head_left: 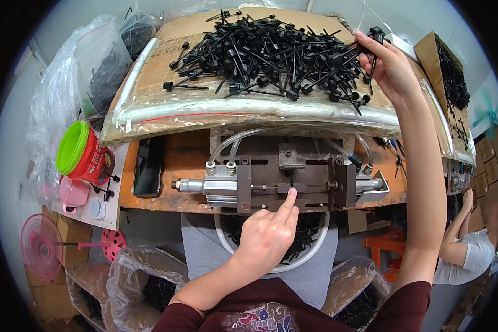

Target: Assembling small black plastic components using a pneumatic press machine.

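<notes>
My left hand (pixel 268 235) is over the middle of a metal clamping fixture (pixel 243 185), its index finger stretched out and its other fingers curled. That fingertip touches the small block at the fixture's centre, where a thin black stem (pixel 291 178) stands; I cannot make out what is under the finger. Up at the right, my right hand (pixel 390 63) grips black plastic ties (pixel 376 41) with thick heads between thumb and fingers. It is beside the right end of a large heap of the same ties (pixel 260 55).
The heap lies on a cardboard-covered shelf (pixel 166 99) with a padded front edge. Below the fixture, a white tub (pixel 327 232) of ties sits on my lap. A red bucket (pixel 88 157), pink cup (pixel 73 191) and phone (pixel 149 169) are left. Someone else (pixel 465 252) sits at right.
</notes>
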`<control>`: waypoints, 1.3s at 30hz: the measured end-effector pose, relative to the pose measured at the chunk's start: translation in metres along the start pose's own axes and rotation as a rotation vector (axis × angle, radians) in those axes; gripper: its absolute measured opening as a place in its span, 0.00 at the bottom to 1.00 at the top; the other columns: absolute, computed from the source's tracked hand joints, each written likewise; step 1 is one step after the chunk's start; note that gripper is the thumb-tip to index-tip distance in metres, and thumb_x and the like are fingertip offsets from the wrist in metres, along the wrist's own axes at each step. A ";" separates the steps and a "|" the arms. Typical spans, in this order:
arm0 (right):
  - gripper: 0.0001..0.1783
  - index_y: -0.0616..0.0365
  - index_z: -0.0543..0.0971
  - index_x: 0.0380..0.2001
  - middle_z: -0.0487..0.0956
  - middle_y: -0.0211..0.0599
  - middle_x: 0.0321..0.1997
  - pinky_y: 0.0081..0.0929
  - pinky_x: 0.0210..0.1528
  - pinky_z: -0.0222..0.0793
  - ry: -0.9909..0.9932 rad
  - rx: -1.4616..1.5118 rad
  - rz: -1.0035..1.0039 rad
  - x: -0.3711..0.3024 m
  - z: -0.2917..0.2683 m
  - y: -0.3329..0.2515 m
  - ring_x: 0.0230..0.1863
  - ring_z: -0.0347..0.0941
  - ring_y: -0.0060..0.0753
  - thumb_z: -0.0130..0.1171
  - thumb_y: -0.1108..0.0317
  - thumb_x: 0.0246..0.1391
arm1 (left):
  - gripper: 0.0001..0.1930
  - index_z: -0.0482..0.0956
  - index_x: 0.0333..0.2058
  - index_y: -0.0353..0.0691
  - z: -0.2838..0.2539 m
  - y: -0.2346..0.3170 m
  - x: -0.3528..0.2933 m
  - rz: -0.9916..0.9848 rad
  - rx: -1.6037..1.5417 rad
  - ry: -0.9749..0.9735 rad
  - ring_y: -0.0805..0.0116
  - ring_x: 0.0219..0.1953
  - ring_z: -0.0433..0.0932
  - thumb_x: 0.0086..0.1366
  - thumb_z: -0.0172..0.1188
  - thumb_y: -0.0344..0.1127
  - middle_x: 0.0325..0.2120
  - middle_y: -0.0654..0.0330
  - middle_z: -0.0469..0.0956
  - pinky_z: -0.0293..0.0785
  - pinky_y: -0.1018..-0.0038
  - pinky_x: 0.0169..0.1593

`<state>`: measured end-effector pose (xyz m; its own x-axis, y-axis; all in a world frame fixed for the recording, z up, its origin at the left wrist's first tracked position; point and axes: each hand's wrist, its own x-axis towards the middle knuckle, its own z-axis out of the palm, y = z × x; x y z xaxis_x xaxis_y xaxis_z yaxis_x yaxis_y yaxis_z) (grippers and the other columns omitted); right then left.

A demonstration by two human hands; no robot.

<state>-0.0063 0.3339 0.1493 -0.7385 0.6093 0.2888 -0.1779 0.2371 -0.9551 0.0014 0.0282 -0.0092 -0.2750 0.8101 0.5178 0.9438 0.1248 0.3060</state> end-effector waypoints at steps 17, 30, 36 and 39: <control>0.08 0.64 0.78 0.33 0.78 0.33 0.24 0.18 0.18 0.66 -0.184 0.356 0.520 -0.194 0.057 0.035 0.16 0.73 0.21 0.66 0.70 0.56 | 0.19 0.86 0.40 0.43 -0.056 0.001 0.006 0.048 -0.393 0.125 0.64 0.37 0.81 0.45 0.74 0.29 0.40 0.58 0.80 0.78 0.72 0.36; 0.07 0.64 0.77 0.36 0.78 0.35 0.28 0.17 0.19 0.67 0.048 0.335 0.359 -0.202 0.036 0.050 0.18 0.72 0.21 0.62 0.71 0.59 | 0.15 0.87 0.35 0.39 -0.056 0.009 -0.009 0.002 -0.642 0.013 0.65 0.34 0.83 0.45 0.74 0.29 0.38 0.57 0.82 0.79 0.72 0.35; 0.08 0.66 0.77 0.39 0.80 0.39 0.33 0.18 0.23 0.68 0.231 0.232 0.140 -0.211 0.029 0.046 0.22 0.74 0.22 0.60 0.73 0.60 | 0.14 0.82 0.37 0.36 -0.012 -0.005 -0.014 0.033 -0.208 0.071 0.61 0.37 0.83 0.51 0.70 0.31 0.50 0.52 0.80 0.79 0.72 0.41; 0.08 0.68 0.77 0.40 0.80 0.43 0.35 0.21 0.25 0.70 0.280 0.170 0.086 -0.221 0.035 0.042 0.23 0.76 0.25 0.60 0.78 0.58 | 0.13 0.82 0.37 0.36 0.003 -0.007 -0.013 0.022 -0.098 0.059 0.64 0.33 0.82 0.51 0.70 0.31 0.51 0.53 0.80 0.78 0.73 0.38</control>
<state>0.1268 0.1832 0.0435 -0.5523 0.8114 0.1914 -0.2462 0.0606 -0.9673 -0.0008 0.0191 -0.0204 -0.2678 0.7763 0.5707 0.9280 0.0484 0.3695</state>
